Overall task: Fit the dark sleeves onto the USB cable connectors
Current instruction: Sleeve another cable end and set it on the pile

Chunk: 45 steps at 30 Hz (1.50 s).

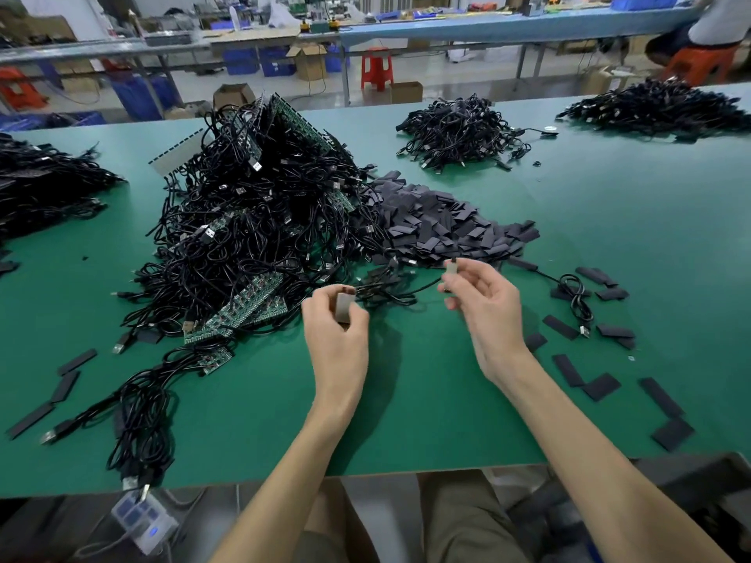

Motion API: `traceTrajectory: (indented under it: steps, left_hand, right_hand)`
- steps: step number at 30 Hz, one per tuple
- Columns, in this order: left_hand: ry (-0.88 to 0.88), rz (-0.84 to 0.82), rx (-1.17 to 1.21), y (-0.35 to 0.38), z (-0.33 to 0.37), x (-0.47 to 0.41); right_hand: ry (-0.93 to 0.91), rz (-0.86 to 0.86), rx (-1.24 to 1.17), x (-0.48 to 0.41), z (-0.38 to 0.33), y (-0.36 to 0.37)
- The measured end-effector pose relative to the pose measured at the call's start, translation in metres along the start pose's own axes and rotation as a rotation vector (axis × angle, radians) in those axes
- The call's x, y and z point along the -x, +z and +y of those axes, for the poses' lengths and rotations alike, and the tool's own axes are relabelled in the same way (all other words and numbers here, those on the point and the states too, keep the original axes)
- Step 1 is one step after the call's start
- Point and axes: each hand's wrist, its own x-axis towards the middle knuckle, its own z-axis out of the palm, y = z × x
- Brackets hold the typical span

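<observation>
My left hand [337, 331] pinches a dark sleeve [343, 308], held upright between thumb and fingers above the green table [406, 420]. A thin black cable [400, 290] runs from it across to my right hand [483, 302], which pinches a small connector end [451, 270] at its fingertips. Both are blurred by motion. Behind my hands lies a big tangle of black USB cables with green circuit boards [252, 221], and to its right a heap of flat dark sleeves [443, 225].
Loose sleeves [601, 386] lie scattered right and left of my hands. A coiled cable [577, 298] rests at the right. More cable piles sit at far left [44, 188], back centre [459, 132] and back right [658, 107]. A power strip [142, 520] hangs off the front edge.
</observation>
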Motion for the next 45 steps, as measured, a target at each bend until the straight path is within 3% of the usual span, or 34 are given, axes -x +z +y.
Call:
traceTrajectory:
  steps: [4,7,11,16,18,22,24,30,33,38,41,45]
  left_hand:
    - [-0.119,0.182,0.061,-0.008,-0.001,-0.006]
    - [-0.125,0.234,0.063,-0.012,-0.004,-0.007]
    - [-0.025,0.272,-0.215,-0.007,-0.001,-0.002]
    - [0.384,0.248,-0.515,0.000,0.003,0.007]
    - [0.476,0.108,-0.523,0.003,0.000,0.008]
    - [0.579,-0.360,-0.565,0.007,-0.005,0.009]
    - [0.560,-0.405,-0.702,0.010,-0.009,0.009]
    - [0.246,-0.216,-0.857,0.007,-0.012,0.006]
    - [0.231,-0.176,-0.747,0.006,-0.006,0.007]
    - [0.516,-0.332,-0.391,0.006,0.005,0.012]
    - [0.613,-0.382,-0.343,0.006,0.004,0.013]
    - [0.594,-0.279,-0.337,0.003,0.002,0.013]
  right_hand:
    - [0.163,0.055,-0.508,-0.007,-0.012,-0.011]
    - [0.199,0.057,-0.661,-0.009,-0.014,-0.017]
    - [0.166,0.024,-0.472,-0.008,-0.011,-0.014]
    - [0.103,0.015,-0.270,-0.006,-0.011,-0.011]
    - [0.112,-0.033,-0.308,-0.005,-0.011,-0.011]
    - [0.164,-0.123,-0.311,-0.002,-0.011,-0.007]
    - [0.198,-0.162,-0.309,-0.001,-0.012,-0.006]
    - [0.243,-0.222,-0.309,0.000,-0.013,-0.005]
    - [0.234,-0.213,-0.247,-0.001,-0.013,-0.006]
    - [0.273,-0.290,-0.082,0.001,-0.006,-0.003]
    - [0.292,-0.417,-0.053,0.004,-0.002,0.000]
    - [0.288,-0.516,0.028,0.006,0.000,-0.001]
